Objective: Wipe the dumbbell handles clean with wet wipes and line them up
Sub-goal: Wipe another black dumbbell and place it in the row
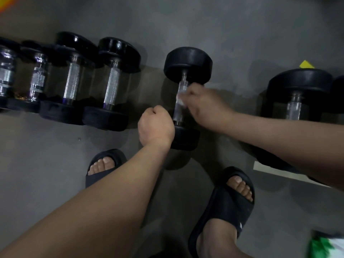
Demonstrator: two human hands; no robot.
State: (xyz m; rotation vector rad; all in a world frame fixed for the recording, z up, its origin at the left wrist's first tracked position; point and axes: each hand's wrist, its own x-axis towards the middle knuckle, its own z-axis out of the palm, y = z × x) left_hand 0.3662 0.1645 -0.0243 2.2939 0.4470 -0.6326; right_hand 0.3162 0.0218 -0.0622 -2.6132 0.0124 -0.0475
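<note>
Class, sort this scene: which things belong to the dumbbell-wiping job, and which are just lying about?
Job: middle dumbbell, wet wipe, right hand, row of dumbbells, big dumbbell.
Lying about: yellow scrap, pale board.

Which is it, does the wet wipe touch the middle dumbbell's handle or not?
Touching. The head view shows the right hand holding the wet wipe against the handle, no gap.

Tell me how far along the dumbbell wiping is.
The dumbbells on the left already stand in a row; whether they are wiped, I cannot tell. In hand: the right hand holds a wipe on the handle of the middle dumbbell. Left: the large dumbbell at right, standing apart.
</note>
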